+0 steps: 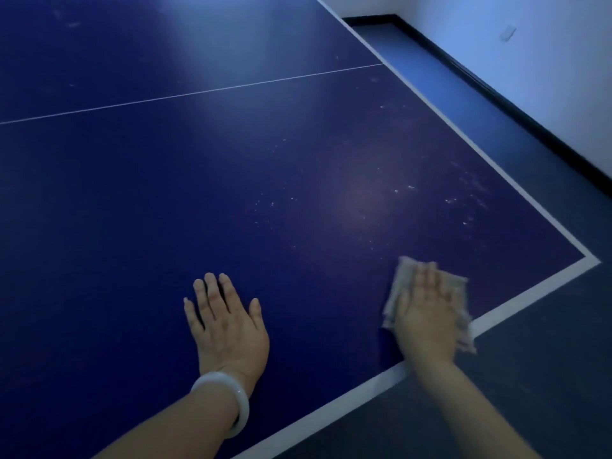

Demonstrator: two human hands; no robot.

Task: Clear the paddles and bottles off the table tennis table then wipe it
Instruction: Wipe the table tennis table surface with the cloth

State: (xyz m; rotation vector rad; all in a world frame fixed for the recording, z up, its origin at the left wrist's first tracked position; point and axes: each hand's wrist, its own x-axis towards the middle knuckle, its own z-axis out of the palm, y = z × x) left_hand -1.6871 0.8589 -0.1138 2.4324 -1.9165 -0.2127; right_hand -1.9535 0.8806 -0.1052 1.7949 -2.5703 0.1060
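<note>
A dark blue table tennis table (198,193) with white edge lines and a thin white centre line fills most of the view. My left hand (227,321) lies flat on it near the front edge, fingers straight, with a pale bangle on the wrist. My right hand (425,309) presses flat on a light grey cloth (458,293) near the table's right front corner, fingers straight. Pale specks and smears dot the surface beyond the cloth. No paddles or bottles are in view.
The table's corner (592,258) is to the right of the cloth. Beyond the edges lies dark grey floor (530,376). A white wall (530,61) with a black skirting board runs along the upper right.
</note>
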